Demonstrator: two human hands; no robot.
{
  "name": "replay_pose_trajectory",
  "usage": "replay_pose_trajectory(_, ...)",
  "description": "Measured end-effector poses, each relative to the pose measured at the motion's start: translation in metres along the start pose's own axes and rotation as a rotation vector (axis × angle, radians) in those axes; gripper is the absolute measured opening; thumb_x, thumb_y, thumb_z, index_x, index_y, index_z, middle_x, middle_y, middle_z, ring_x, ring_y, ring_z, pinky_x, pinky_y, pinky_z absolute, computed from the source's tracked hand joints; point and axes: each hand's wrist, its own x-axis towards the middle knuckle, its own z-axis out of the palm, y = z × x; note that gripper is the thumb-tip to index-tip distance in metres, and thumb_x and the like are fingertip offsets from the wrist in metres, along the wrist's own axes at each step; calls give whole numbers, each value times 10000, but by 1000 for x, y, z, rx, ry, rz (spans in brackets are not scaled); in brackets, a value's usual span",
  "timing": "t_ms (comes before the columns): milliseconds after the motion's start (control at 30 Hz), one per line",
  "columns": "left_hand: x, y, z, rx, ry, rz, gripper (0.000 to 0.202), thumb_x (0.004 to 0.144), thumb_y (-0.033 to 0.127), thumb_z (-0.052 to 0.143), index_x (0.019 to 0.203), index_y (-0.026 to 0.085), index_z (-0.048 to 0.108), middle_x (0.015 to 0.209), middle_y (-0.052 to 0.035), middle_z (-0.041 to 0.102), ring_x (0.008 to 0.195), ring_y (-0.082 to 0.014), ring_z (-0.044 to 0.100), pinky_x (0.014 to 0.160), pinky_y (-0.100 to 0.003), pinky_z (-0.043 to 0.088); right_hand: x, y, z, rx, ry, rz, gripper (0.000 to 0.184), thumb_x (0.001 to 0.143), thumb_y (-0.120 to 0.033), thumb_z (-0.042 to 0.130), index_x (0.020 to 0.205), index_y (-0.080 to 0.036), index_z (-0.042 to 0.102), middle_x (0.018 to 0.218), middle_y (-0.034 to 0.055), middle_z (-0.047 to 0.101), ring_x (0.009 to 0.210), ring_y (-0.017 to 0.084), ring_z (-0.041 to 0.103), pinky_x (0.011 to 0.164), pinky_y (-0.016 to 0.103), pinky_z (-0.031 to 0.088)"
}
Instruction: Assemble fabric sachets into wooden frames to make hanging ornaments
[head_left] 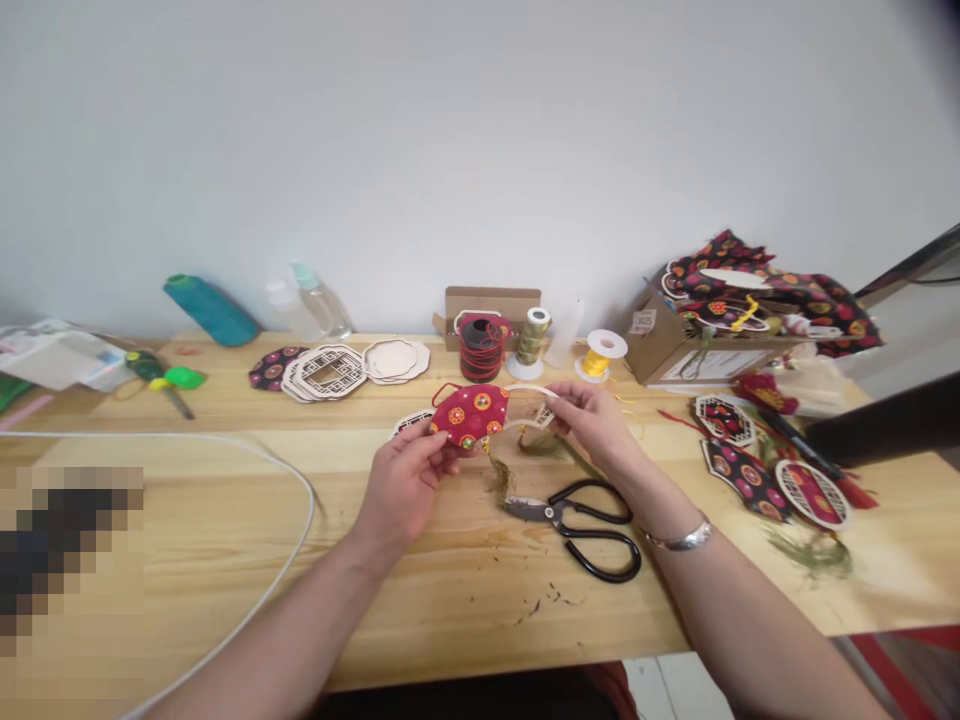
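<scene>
My left hand is closed on a red fabric-covered ornament piece with orange flower dots, held just above the wooden table. My right hand pinches a thin pale wooden frame piece that meets the ornament's right side. A greenish tassel hangs below the ornament. Black-handled scissors lie on the table just in front of both hands. A silver bracelet sits on my right wrist.
Behind stand a red thread spool, gold thread, yellow spool, cut wooden frames, a teal cone, a spray bottle. At right, a fabric-filled cardboard box and finished ornaments. White cable curves left.
</scene>
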Motion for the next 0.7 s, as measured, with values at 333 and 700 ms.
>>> replay_pose_trajectory(333,-1,-10,-1,222,-39,43,394,675,339,791,1016,159,708,936,-73,743,798,-205,706,541,-209,504,-39,-16,8,-1024,405,-1305,211,819,-102,624,1023,-157,626,829,66,718,769,171,612,661,317,415)
replay_pose_trajectory(700,-4,-12,1,170,-187,-19,372,740,316,751,1081,175,705,960,-63,744,785,-171,680,634,-236,552,-64,-13,42,-1209,248,-1435,204,898,-101,507,986,-132,688,885,39,741,797,175,566,862,482,348)
